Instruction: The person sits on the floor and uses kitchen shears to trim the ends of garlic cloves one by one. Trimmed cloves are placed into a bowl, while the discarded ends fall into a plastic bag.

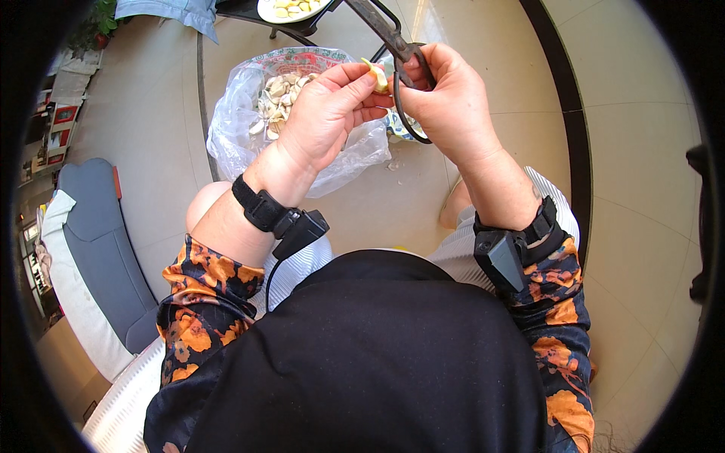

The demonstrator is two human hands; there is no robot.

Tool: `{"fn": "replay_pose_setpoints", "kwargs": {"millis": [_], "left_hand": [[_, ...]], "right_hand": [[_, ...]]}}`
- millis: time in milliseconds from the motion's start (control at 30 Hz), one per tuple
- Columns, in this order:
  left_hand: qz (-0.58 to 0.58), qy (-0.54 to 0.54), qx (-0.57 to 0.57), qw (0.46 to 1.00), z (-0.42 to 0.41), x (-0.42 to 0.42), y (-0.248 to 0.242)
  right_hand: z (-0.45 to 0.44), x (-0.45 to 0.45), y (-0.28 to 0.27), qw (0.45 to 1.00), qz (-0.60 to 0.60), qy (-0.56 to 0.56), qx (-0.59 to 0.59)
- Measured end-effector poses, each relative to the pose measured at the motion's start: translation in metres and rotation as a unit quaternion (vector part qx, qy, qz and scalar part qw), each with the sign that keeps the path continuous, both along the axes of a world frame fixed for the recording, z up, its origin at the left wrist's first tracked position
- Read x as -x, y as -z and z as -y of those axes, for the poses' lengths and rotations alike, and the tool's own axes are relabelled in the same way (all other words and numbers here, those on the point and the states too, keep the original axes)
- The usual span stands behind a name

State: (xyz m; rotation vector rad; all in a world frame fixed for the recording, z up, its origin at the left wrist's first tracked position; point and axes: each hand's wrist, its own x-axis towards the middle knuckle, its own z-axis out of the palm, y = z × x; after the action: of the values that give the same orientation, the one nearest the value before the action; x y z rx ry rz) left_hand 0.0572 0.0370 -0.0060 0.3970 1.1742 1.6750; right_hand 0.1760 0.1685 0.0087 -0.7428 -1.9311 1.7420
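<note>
Between the fingertips of my left hand point(334, 107) is a garlic clove point(378, 79) with a green-yellow sprout at its top. My right hand point(456, 102) holds a pair of dark metal scissors point(403, 51) by the looped handles, blades pointing up and away from me. The right fingertips are close to the clove; whether they touch it is unclear. Behind and below my left hand, a clear plastic bag point(238, 133) lies open on the floor with many unpeeled-looking garlic cloves point(280, 93) inside.
A white plate point(269, 11) of pale yellow pieces stands on a low black stand point(241, 10) beyond the bag. Partly behind my right hand is a patterned bag or container point(399, 125). Bits of skin point(393, 166) lie on the tiled floor. A grey padded seat point(99, 226) stands left.
</note>
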Motion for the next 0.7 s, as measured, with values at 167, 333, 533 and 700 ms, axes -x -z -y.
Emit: {"fn": "replay_pose_setpoints", "kwargs": {"millis": [167, 333, 533, 700], "left_hand": [[-0.010, 0.023, -0.004, 1.000, 0.001, 0.001, -0.001], [-0.013, 0.042, -0.014, 0.999, 0.001, 0.001, -0.002], [0.003, 0.049, -0.022, 0.999, 0.003, 0.003, -0.004], [-0.008, 0.048, -0.018, 0.999, 0.003, 0.003, -0.005]], "right_hand": [[-0.001, -0.002, -0.001, 0.997, 0.035, -0.022, -0.071], [-0.003, 0.001, 0.002, 0.997, 0.021, 0.026, -0.076], [-0.015, 0.000, 0.006, 0.995, 0.038, 0.076, -0.049], [-0.017, 0.002, 0.008, 0.995, 0.012, 0.088, -0.042]]}}
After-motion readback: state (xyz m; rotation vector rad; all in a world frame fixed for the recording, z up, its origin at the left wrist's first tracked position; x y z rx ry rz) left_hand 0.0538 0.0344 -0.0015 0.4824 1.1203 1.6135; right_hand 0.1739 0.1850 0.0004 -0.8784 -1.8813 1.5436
